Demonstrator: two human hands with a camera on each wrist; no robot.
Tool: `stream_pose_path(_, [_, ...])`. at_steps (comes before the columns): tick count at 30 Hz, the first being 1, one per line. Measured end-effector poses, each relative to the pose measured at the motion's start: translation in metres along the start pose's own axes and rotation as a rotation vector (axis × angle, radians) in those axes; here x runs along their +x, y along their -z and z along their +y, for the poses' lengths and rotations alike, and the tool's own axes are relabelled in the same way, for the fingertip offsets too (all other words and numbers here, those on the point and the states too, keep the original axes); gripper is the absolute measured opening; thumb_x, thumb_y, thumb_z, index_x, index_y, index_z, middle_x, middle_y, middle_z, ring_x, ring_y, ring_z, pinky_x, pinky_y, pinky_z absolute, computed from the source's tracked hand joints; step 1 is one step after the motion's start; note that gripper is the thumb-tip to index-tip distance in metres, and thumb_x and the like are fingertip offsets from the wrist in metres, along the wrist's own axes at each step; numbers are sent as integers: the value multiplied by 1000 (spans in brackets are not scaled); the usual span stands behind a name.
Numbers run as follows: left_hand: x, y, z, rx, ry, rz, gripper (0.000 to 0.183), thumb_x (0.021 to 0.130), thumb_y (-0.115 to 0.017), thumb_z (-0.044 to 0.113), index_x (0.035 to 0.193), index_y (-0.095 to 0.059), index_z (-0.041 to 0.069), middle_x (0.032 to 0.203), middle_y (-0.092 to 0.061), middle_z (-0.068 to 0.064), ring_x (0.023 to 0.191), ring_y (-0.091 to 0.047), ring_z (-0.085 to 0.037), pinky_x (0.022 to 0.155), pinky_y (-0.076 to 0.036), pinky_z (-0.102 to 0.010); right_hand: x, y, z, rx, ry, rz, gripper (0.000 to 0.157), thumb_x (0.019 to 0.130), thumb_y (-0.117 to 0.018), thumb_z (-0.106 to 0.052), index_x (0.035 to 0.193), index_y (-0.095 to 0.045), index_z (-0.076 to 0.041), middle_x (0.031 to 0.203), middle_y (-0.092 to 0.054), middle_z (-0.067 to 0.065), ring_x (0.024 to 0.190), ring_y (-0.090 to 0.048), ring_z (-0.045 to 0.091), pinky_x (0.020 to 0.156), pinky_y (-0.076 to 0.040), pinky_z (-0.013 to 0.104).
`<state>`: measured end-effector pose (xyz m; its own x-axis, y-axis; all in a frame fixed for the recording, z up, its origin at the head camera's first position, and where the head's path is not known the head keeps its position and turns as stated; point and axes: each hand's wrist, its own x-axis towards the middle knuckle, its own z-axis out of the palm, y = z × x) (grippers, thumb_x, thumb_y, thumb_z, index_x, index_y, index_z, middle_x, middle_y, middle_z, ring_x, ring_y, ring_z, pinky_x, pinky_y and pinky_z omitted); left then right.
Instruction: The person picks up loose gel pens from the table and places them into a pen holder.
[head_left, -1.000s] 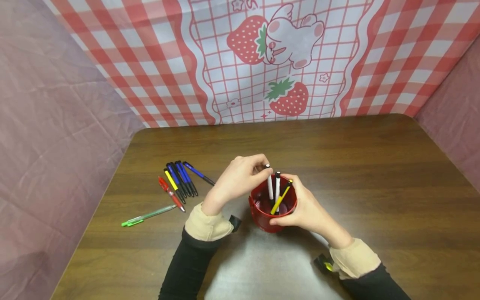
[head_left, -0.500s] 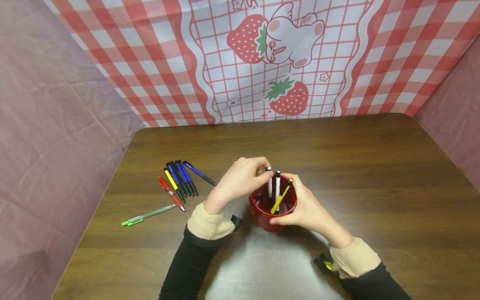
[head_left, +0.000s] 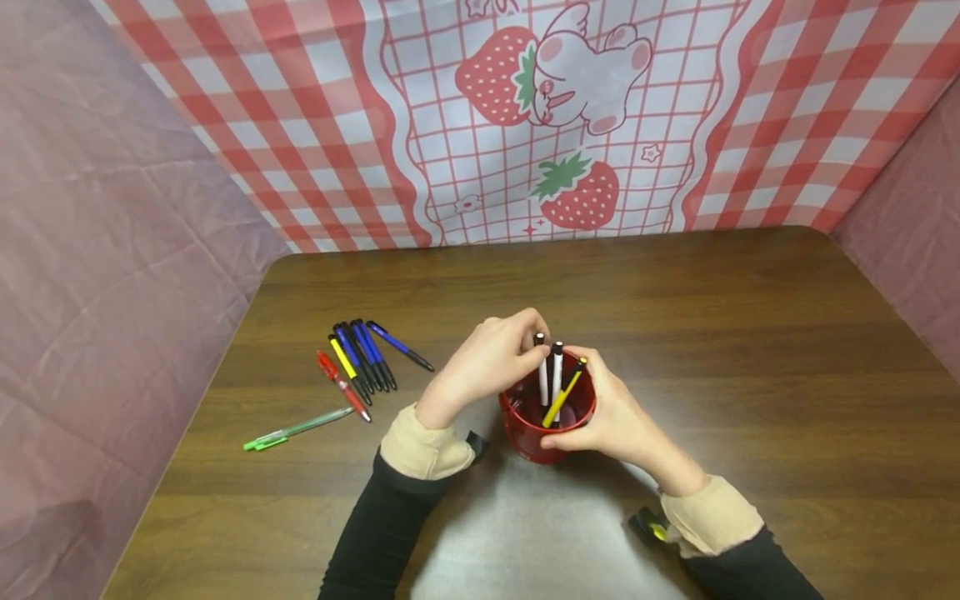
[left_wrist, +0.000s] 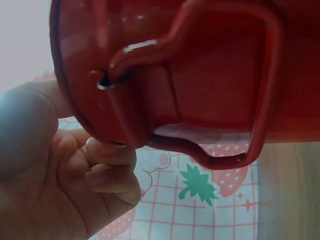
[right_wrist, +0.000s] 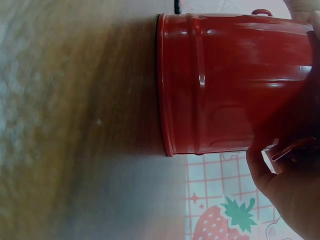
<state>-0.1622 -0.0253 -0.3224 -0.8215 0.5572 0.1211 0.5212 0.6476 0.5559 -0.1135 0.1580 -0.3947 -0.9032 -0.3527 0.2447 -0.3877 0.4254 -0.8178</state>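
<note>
A small red metal bucket (head_left: 528, 443) stands upright on the table. My right hand (head_left: 621, 421) grips it from the right, thumb in front and fingers behind the rim. Between thumb and fingers my left hand (head_left: 491, 364) pinches the top of a white pen (head_left: 543, 385), whose lower part is inside the bucket. Another white pen (head_left: 557, 372) and a yellow pen (head_left: 564, 395) lean inside it. The left wrist view has the folded handle (left_wrist: 272, 75) close up, with my left hand (left_wrist: 65, 170) at the rim. In the right wrist view, fingers (right_wrist: 260, 167) touch the bucket wall (right_wrist: 235, 80).
To the left lie several blue pens (head_left: 372, 354), a yellow pen (head_left: 345, 358), a red pen (head_left: 342, 385) and a green pen (head_left: 296, 429). The wooden table (head_left: 712, 308) ends at a checked strawberry cloth (head_left: 585, 196) behind.
My left hand has shifted slightly right with the white pen, whose top is now nearer the other white pen. The right hand and the bucket have hardly moved.
</note>
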Motion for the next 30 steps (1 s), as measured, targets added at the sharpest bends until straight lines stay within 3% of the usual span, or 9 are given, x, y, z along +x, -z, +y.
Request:
stream_pose_path(8, [1,-1,-1,-9,-7,27,14,88,-56,19,100,-58,11,65,-55,4,50,-49,-5,46,-39,-17,0,0,0,-14,4,7,100,50,-89,-33,129,-32,-11,117,-52,2,99,-53,13,82,-50,40])
stream_pose_path(19, [0,1,-2,-28,39,75,15,91,-50,19,100,-60,13,69,-57,4,54,-49,-7,49,-40,-19,1,0,0,-32,10,11,100,50,-89,-34,129,-32,-11,116,-53,0,99,-53,11,82,-50,37])
stream_pose_path(24, [-1,5,-5,-35,72,134,15,91,-50,21,100,-60,13,69,-57,4,52,-49,-8,49,-40,-20,0,0,0,-30,14,11,100,50,-89,-33,129,-32,-10,116,-53,0,99,-53,12,82,-50,38])
stream_pose_path(30, [1,10,-15,-5,150,256,13,90,-51,22,94,-60,14,70,-60,5,57,-52,-9,55,-42,-25,0,0,1,-15,20,5,100,50,-88,-33,129,-32,-10,117,-53,0,99,-53,12,81,-50,39])
